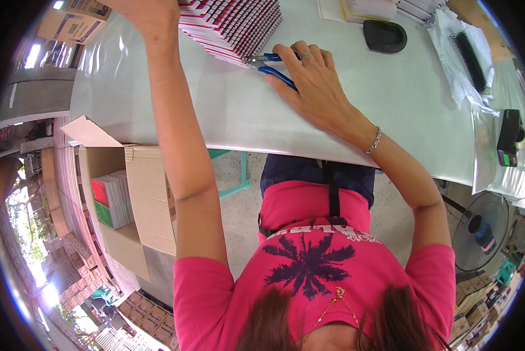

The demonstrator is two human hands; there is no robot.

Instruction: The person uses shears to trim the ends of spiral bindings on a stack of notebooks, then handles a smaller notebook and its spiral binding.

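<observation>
A tall stack of wire-bound notebooks [230, 26] with red and white edges stands at the top of the view on the pale table. My right hand [312, 73] is closed round the blue handles of a pair of wire cutters [280, 75]. The jaws are at the stack's near corner, by the ends of the bindings; I cannot tell whether they grip a wire. My left hand [151, 11] reaches to the far side, left of the stack. Its fingers are cut off by the upper edge of the view.
A black rounded pad [385, 36] lies on the table [391, 88], right of the stack. Beyond it are a black brush-like strip [470, 61] on white wrapping and a black device [508, 137]. An opened carton [148, 193] with notebooks stands at left; a fan [482, 228] at right.
</observation>
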